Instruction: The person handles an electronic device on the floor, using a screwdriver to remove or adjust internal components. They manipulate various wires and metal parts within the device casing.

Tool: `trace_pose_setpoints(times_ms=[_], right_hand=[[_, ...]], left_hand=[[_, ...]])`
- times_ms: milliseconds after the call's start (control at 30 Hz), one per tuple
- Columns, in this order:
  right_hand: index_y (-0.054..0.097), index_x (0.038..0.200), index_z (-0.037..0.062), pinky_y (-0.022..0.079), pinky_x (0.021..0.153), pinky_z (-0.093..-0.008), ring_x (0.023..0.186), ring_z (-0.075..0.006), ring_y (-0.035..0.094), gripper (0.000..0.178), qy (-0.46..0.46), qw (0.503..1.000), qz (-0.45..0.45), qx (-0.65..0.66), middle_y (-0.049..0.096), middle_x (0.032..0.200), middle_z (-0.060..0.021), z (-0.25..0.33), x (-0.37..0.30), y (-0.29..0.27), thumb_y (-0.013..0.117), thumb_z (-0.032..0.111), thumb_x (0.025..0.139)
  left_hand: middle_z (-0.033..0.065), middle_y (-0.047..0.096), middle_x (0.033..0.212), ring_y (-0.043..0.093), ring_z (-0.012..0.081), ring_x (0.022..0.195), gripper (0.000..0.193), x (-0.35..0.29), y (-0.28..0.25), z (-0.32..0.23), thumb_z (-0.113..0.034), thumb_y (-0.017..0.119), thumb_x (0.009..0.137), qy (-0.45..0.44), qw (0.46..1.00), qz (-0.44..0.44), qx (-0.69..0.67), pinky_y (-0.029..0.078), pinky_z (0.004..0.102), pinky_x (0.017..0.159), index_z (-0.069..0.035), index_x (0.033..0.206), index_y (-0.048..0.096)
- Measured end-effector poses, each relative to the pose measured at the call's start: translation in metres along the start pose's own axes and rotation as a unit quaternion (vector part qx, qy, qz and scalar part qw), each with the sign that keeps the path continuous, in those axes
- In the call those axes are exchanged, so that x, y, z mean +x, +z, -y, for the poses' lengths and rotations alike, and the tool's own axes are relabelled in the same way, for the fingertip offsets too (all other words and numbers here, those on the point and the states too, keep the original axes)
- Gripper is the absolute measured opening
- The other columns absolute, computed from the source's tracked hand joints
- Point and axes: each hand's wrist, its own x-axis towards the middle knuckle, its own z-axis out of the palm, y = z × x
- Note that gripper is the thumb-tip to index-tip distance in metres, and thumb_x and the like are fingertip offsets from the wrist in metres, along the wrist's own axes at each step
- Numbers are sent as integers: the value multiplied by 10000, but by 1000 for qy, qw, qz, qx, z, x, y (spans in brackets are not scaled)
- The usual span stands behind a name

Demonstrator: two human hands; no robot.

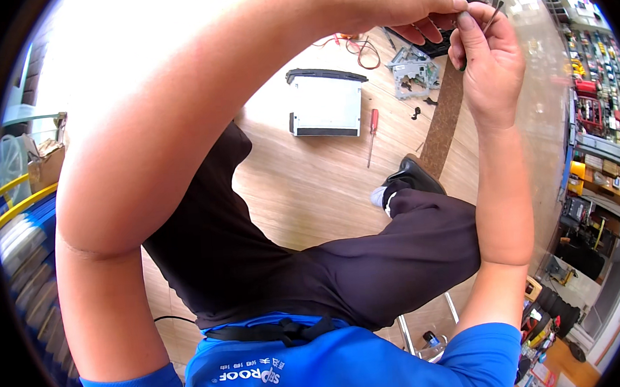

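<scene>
Both hands are raised close together at the upper right, fingertips almost meeting. My left hand reaches across from the left, its thumb and forefinger pinched together beside the right fingertips. Whatever sits in that pinch is too small to make out. My right hand is closed, with its thumb bent against the fingers. A thin dark metal tool, like tweezers or a slim rod, sticks up from between its fingers. Behind the hands lies a dark object, mostly hidden by them.
On the wood-look floor lie a silver box-shaped device with black edges, a red-handled screwdriver, metal bracket plates, small black parts and a red-black cable. My shoe rests by a brown strip. Stocked shelves stand at right.
</scene>
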Motion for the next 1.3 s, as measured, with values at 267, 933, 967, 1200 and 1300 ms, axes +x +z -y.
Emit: trace_pose_setpoints(times_ms=[267, 933, 967, 1200, 1300], right_hand=[[604, 995, 38, 376, 508, -179, 587, -30, 479, 55, 14, 1000, -14, -5, 580, 740, 22, 10, 26, 11, 575, 68, 958], [651, 881, 9, 413, 546, -195, 611, -24, 520, 101, -4, 988, -74, -138, 612, 717, 31, -1, 36, 27, 589, 62, 942], [651, 881, 9, 413, 546, -195, 611, -24, 520, 101, -6, 988, -71, -140, 612, 717, 31, -3, 36, 27, 589, 62, 942], [632, 1004, 17, 393, 469, -179, 574, -43, 498, 133, 79, 995, 32, -45, 633, 800, -15, -81, 33, 15, 572, 134, 981], [646, 900, 56, 423, 503, -207, 572, -33, 503, 115, 90, 982, 103, -129, 606, 719, 32, -148, 9, 29, 583, 133, 957]], left_hand=[[115, 662, 859, 660, 185, 757, 265, 27, -4, 21, -210, 559, 980, 12, 987, -33, -156, 556, 294, 701, 44, 985, 634], [123, 651, 811, 665, 209, 660, 183, 44, 2, 30, -118, 557, 891, -2, 983, -175, -52, 555, 319, 599, 36, 876, 656], [123, 651, 811, 665, 209, 660, 183, 42, -2, 31, -118, 557, 891, -1, 983, -178, -54, 555, 319, 599, 36, 876, 656], [209, 681, 798, 669, 334, 732, 259, 50, -24, 52, -216, 615, 821, -44, 932, -117, 341, 524, 420, 670, 27, 834, 704], [215, 682, 815, 669, 355, 787, 279, 32, -37, 66, -249, 641, 815, -13, 822, -31, 568, 517, 453, 706, 21, 837, 709]])
